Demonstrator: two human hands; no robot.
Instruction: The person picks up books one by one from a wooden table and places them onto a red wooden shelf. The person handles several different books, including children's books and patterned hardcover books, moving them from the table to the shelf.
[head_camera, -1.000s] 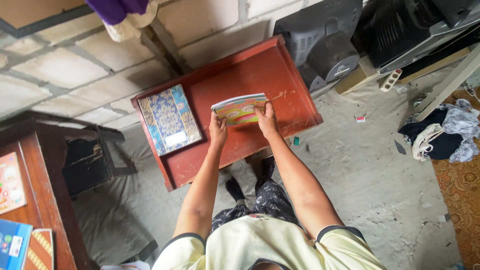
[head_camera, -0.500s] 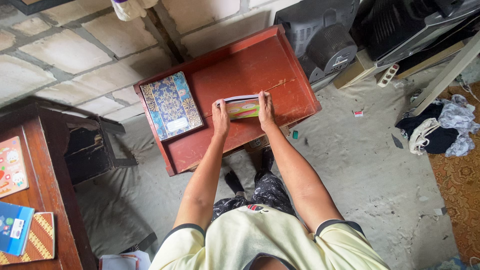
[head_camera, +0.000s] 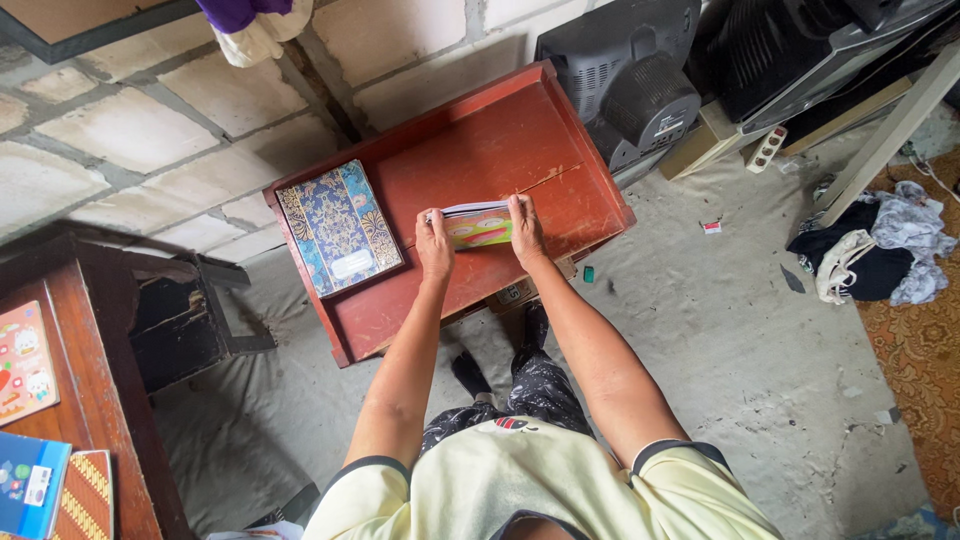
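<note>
- Left hand (head_camera: 434, 243) and right hand (head_camera: 525, 230) grip the colourful notebook (head_camera: 479, 226) at both ends.
- It is above the red table (head_camera: 520, 130), near a blue patterned book (head_camera: 338, 227).

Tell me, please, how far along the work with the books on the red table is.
One blue patterned book already lies flat on the red table. In hand: the left hand and right hand grip the two ends of a stack of thin colourful books, standing it on edge on the table. Left, as it looks: the stack is not yet laid down, and more books lie on the desk at the left.
</note>
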